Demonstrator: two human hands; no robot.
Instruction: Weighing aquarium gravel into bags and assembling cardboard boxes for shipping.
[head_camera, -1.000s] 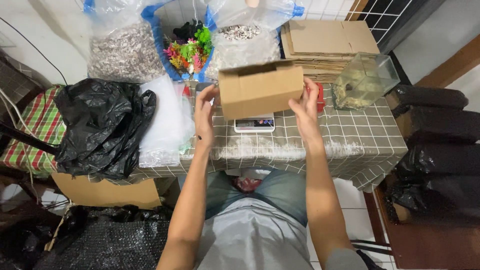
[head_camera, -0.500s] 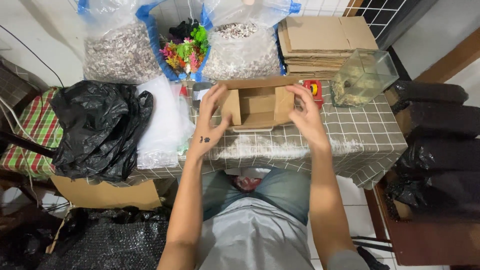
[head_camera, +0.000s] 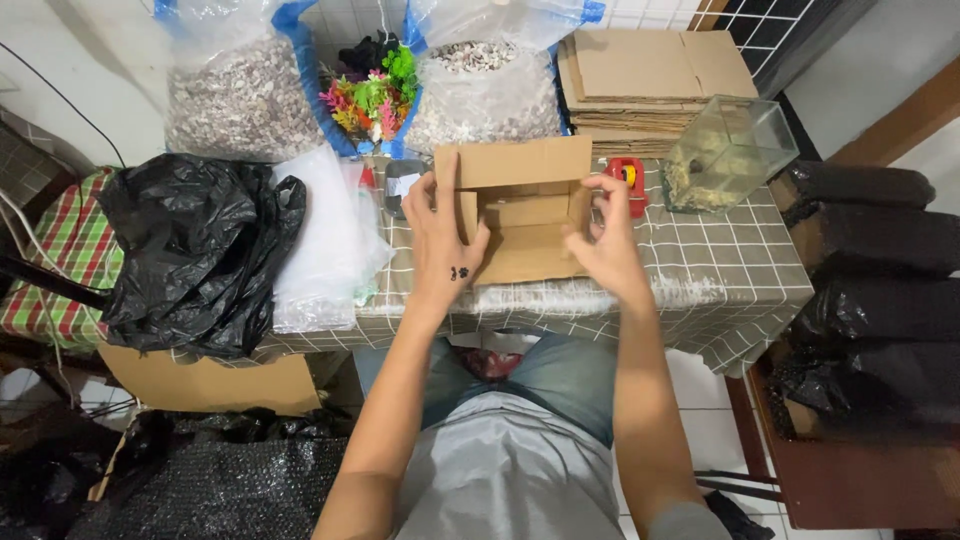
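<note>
A small brown cardboard box (head_camera: 522, 222) rests open on the checked tablecloth (head_camera: 720, 270), its flaps spread and its inside empty. My left hand (head_camera: 442, 240) grips the box's left wall and flap. On the other side, my right hand (head_camera: 603, 240) holds the right wall with fingers curled over its edge. A red tape dispenser (head_camera: 628, 182) sits just behind my right hand.
Behind the box stand two clear bags of gravel (head_camera: 240, 90) (head_camera: 485, 95), colourful plastic plants (head_camera: 368, 98) and a stack of flat cardboard (head_camera: 650, 85). A small glass tank (head_camera: 722, 155) is at the right. A black bag (head_camera: 195, 250) and clear plastic bags (head_camera: 325, 240) lie at the left.
The box was held up closed-side toward me, then was turned and set down on the table with its opening up. Both hands moved down with it and now spread its flaps.
</note>
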